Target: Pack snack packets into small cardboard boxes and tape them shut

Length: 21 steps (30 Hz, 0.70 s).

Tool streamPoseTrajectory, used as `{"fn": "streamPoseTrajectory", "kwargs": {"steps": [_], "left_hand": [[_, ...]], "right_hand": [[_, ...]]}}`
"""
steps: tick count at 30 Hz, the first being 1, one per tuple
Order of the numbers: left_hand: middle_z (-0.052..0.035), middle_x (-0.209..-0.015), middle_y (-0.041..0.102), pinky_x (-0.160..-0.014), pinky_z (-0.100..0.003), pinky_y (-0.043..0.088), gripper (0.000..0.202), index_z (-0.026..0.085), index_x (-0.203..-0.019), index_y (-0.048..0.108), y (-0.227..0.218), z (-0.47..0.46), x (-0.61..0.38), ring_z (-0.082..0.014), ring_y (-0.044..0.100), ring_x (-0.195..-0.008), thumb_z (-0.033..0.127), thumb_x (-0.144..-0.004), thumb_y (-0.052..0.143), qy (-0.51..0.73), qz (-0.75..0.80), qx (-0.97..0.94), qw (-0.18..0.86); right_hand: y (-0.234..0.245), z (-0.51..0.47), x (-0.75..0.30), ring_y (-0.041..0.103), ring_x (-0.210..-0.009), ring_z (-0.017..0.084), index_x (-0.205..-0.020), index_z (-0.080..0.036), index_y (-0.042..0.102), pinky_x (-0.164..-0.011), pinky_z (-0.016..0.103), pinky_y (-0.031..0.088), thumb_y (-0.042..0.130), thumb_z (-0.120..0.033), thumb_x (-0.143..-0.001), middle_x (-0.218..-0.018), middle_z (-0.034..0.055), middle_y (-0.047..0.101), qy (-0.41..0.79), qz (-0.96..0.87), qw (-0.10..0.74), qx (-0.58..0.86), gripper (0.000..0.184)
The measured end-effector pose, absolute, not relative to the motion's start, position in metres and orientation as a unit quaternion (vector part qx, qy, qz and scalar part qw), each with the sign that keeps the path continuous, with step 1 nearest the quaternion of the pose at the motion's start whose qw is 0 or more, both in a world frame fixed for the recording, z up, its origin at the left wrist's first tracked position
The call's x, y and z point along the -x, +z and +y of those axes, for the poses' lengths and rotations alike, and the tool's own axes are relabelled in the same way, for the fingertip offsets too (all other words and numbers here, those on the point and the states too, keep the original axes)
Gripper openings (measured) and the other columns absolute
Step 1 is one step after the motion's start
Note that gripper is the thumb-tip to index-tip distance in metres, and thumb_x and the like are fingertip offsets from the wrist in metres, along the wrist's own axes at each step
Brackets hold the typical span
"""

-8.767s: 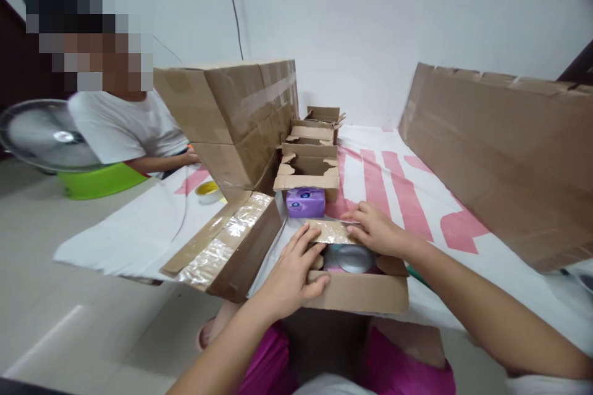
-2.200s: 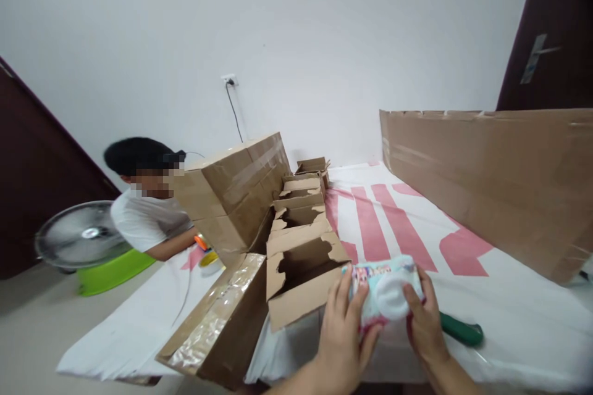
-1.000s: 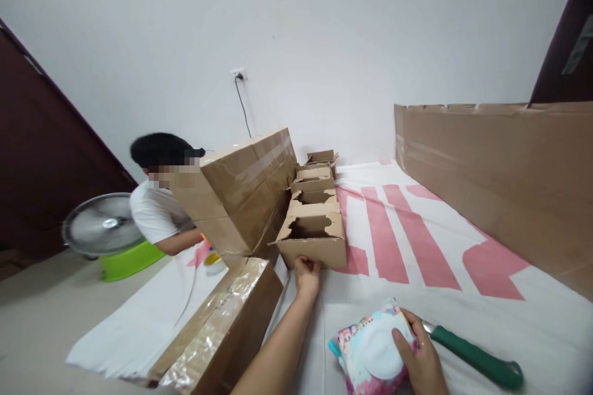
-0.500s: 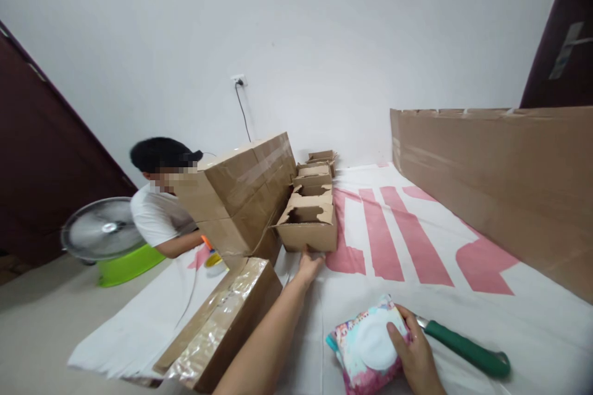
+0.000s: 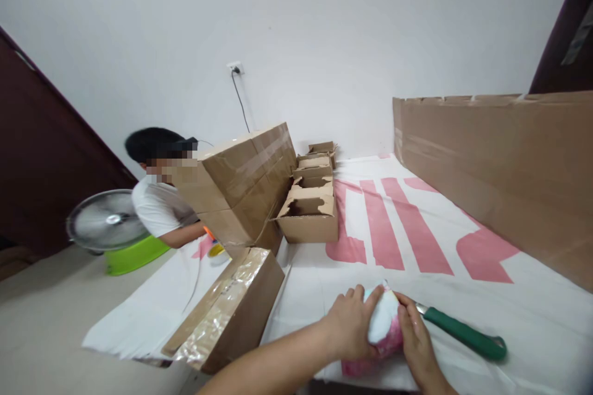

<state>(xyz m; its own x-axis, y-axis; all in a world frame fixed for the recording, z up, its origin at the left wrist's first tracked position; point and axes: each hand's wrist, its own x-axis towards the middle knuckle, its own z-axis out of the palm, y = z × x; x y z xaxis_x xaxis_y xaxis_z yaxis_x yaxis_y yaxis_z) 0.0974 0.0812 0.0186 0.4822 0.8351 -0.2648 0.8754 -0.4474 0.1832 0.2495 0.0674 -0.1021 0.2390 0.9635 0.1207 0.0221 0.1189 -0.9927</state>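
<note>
A pack of wet wipes (image 5: 385, 316) with a white lid and pink and teal wrapping is low in the view, above the white cloth. My left hand (image 5: 354, 321) lies over its left side, fingers wrapped onto the top. On the opposite side, my right hand (image 5: 414, 330) grips the pack with the thumb near the lid. The left hand covers much of the wrapping. Just right of my right hand lies a tool with a green handle (image 5: 466, 333); its metal end is partly hidden behind that hand.
Open cardboard boxes (image 5: 309, 229) stand in a row beside stacked taped boxes (image 5: 245, 182). A long taped box (image 5: 231, 308) lies nearer. A cardboard panel (image 5: 491, 160) borders the right. Another person (image 5: 160, 203) sits behind the stack, near a fan (image 5: 109, 219). The cloth (image 5: 315, 278) has pink shapes.
My left hand has left the front of the nearest open box and come back right onto the wipes pack. My right hand still holds the pack. The view has shifted slightly.
</note>
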Motion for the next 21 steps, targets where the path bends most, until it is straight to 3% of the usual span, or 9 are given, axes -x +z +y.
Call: {"fn": "streamPoseTrajectory", "kwargs": {"steps": [3,5,9,11,15,21], "left_hand": [[-0.0152,-0.123,0.054,-0.087,-0.048,0.048,0.120,0.034,-0.147,0.028,0.026,0.112,-0.079,-0.0387,0.059,-0.107,0.031,-0.043,0.086,-0.101,0.522,-0.841,0.105],[-0.0127,-0.120,0.058,-0.091,-0.047,0.046,0.108,0.037,-0.142,0.039,0.032,0.136,-0.060,-0.0368,0.059,-0.107,0.023,-0.045,0.085,-0.074,0.571,-0.815,0.063],[-0.0180,-0.136,0.051,-0.108,-0.061,0.022,0.065,0.029,-0.143,0.040,0.032,0.165,-0.024,-0.0385,0.043,-0.129,0.015,-0.081,0.055,0.003,0.676,-0.737,-0.027],[-0.0192,-0.145,0.043,-0.107,-0.063,0.021,0.065,0.025,-0.145,0.037,0.022,0.166,-0.014,-0.0400,0.036,-0.134,0.010,-0.083,0.048,0.021,0.707,-0.705,-0.048],[-0.0176,-0.156,0.027,-0.104,-0.056,0.032,0.079,0.024,-0.150,0.027,-0.004,0.161,-0.007,-0.0418,0.029,-0.139,0.010,-0.077,0.055,0.031,0.718,-0.693,-0.047],[-0.0176,-0.157,0.023,-0.107,-0.054,0.030,0.077,0.023,-0.151,0.024,-0.007,0.166,-0.009,-0.0426,0.022,-0.142,0.016,-0.081,0.056,0.042,0.717,-0.695,-0.023]], "right_hand": [[-0.099,0.066,-0.248,0.059,-0.114,0.027,-0.112,-0.023,0.064,-0.097,0.040,0.048,0.053,-0.054,-0.087,-0.118,0.0086,0.067,0.400,-0.473,0.585,0.523,0.042],[-0.099,0.065,-0.247,0.059,-0.114,0.027,-0.110,-0.023,0.064,-0.099,0.041,0.046,0.054,-0.055,-0.086,-0.116,0.0084,0.068,0.394,-0.467,0.591,0.527,0.042],[-0.101,0.066,-0.247,0.059,-0.115,0.027,-0.109,-0.022,0.062,-0.102,0.044,0.044,0.053,-0.057,-0.085,-0.116,0.0090,0.068,0.402,-0.460,0.591,0.526,0.043],[-0.104,0.067,-0.247,0.059,-0.114,0.027,-0.110,-0.021,0.060,-0.101,0.044,0.045,0.055,-0.056,-0.084,-0.116,0.0094,0.068,0.411,-0.459,0.585,0.527,0.044],[-0.107,0.070,-0.246,0.061,-0.109,0.027,-0.109,-0.021,0.060,-0.097,0.043,0.047,0.058,-0.054,-0.082,-0.112,0.0097,0.069,0.416,-0.464,0.571,0.534,0.043],[-0.106,0.068,-0.246,0.063,-0.106,0.028,-0.107,-0.020,0.060,-0.095,0.043,0.047,0.060,-0.051,-0.080,-0.108,0.0100,0.070,0.404,-0.483,0.555,0.544,0.041]]}}
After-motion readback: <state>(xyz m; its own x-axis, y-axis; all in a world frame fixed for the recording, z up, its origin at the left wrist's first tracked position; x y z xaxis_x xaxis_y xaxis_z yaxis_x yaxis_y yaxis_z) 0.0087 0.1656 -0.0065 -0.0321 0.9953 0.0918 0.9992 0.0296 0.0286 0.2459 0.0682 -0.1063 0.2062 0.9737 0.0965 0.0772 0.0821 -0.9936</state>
